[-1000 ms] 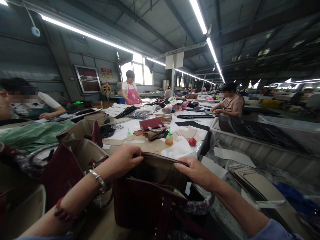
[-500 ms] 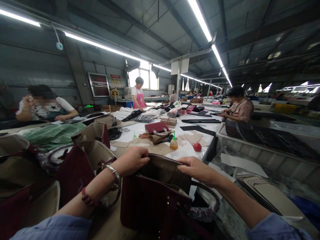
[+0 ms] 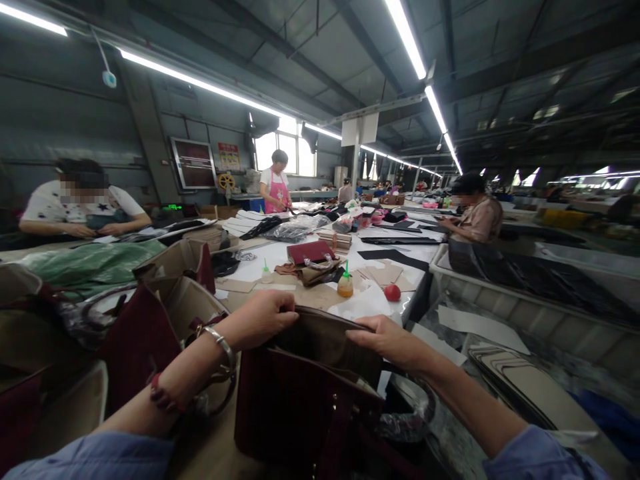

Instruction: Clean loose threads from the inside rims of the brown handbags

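Observation:
A dark maroon handbag (image 3: 285, 407) stands upright in front of me, its top open and its tan lining showing. My left hand (image 3: 265, 319) pinches the far rim near the left corner, fingers closed over the edge. Farther right on that same rim, my right hand (image 3: 380, 339) grips with the thumb inside and the fingers mostly hidden behind. One handle (image 3: 415, 417), wrapped in clear plastic, hangs at the bag's right side. Several more maroon bags (image 3: 140, 340) stand open beside my left arm.
Beyond the bag, the worktable holds a glue bottle with a green tip (image 3: 345, 283), a red ball-like object (image 3: 392, 293) and a folded maroon piece (image 3: 310, 252). A grey bin (image 3: 500, 300) and stacked panels (image 3: 520, 387) lie right. Co-workers sit or stand around.
My right hand has slid slightly left along the rim, while my left hand keeps its grip. The view has shifted a little. The co-worker at left has lowered a raised hand.

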`<action>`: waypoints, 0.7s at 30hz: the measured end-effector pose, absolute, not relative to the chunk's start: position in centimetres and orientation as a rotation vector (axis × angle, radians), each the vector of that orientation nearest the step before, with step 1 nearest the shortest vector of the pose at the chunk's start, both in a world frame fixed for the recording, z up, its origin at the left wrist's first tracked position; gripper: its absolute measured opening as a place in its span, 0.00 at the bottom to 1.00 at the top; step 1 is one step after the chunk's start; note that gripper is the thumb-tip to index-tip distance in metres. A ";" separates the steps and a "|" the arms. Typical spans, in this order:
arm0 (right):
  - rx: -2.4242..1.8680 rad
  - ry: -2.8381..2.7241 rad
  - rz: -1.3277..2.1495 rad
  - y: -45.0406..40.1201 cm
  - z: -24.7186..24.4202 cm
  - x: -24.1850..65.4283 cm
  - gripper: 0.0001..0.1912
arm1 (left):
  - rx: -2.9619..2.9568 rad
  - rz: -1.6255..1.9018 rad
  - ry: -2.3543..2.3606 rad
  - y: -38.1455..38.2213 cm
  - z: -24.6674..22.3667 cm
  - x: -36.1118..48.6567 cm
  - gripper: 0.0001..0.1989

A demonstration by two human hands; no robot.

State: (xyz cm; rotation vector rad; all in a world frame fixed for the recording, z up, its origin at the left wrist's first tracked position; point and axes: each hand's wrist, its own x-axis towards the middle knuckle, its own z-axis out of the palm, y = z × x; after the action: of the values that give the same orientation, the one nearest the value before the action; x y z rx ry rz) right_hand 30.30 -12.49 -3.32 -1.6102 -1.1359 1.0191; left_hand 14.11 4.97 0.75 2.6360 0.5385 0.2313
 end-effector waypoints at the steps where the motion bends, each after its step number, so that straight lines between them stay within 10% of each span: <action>1: -1.603 -1.116 1.029 -12.5 -3.3 30.3 0.18 | 2.636 0.236 0.534 5.1 0.6 14.2 0.09; 21: -1.627 -1.091 0.977 -12.7 -3.5 29.9 0.18 | 2.528 0.362 0.611 4.9 0.7 14.5 0.09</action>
State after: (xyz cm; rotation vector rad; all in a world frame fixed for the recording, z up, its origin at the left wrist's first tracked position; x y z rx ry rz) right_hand 29.92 -12.65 -3.51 -1.6265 -1.0907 0.9769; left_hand 14.49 4.90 0.75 2.5282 0.6108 0.3620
